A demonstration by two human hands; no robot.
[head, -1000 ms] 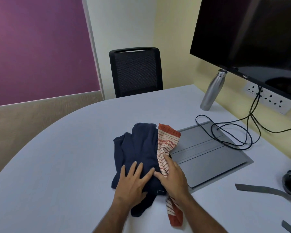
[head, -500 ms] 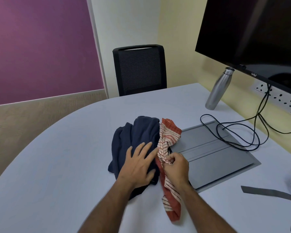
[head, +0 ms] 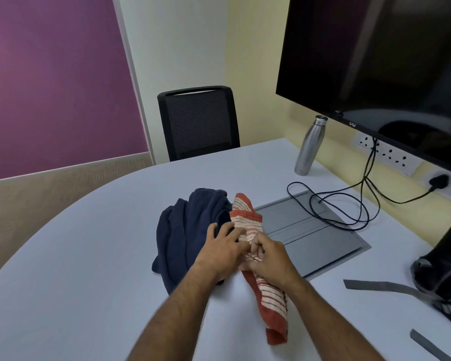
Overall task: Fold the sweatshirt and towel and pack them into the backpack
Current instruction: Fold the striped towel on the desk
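Observation:
A crumpled navy sweatshirt [head: 190, 230] lies in a heap in the middle of the white table [head: 76, 269]. Along its right side lies a bunched orange-and-white striped towel [head: 271, 295], stretched from near the far edge of the heap toward me. My right hand [head: 268, 256] grips the towel's middle with curled fingers. My left hand [head: 223, 247] rests flat where sweatshirt and towel meet, fingers straight and reaching onto the towel. A black backpack [head: 445, 269] with grey straps sits at the right edge, partly cut off.
A grey cable hatch [head: 310, 238] is set into the table right of the clothes, with a coiled black cable [head: 331, 204] on it. A steel bottle [head: 309, 147] stands by the wall under a monitor [head: 375, 61]. A black chair [head: 198, 121] stands at the far side.
My right hand went from lying flat on the clothes to gripping the towel's middle. My left hand slid right onto the towel. The towel has been drawn off the sweatshirt toward me.

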